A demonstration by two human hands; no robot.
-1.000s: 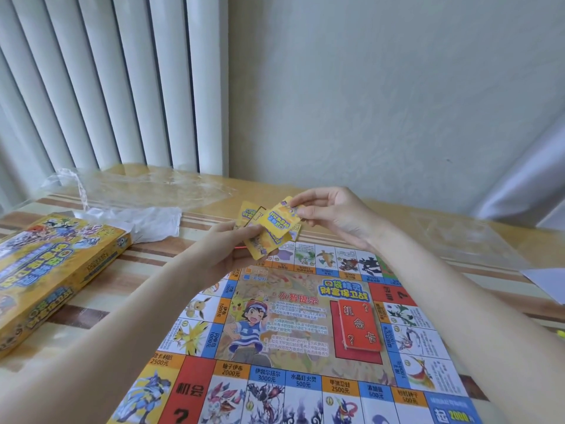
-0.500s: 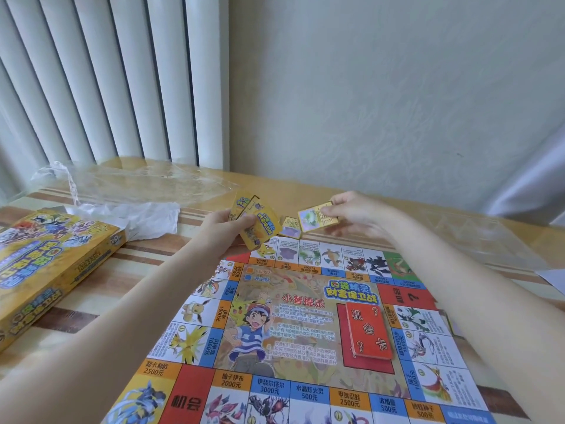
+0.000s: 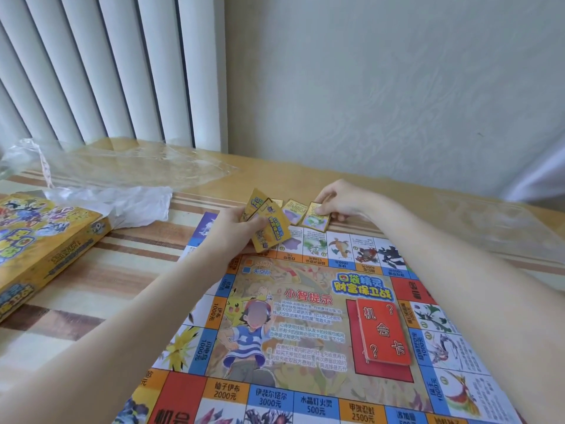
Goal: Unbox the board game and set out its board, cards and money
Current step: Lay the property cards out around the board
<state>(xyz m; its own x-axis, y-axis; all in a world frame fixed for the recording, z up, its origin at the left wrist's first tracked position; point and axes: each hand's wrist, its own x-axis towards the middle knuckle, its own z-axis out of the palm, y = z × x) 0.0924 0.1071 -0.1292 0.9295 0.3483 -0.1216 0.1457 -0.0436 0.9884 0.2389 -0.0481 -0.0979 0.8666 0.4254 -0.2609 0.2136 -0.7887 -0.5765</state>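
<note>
Colourful board (image 3: 305, 325) lies flat, red card stack (image 3: 383, 333) on it; small yellow cards (image 3: 316, 216) along its far edge

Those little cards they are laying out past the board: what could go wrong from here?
The left hand holds a loose fan of cards, so some could slip onto the board. The right hand is setting a card right at the board's far edge, so nudging the board might disturb the row. The wrap nearby could catch a sleeve or a card.
</note>
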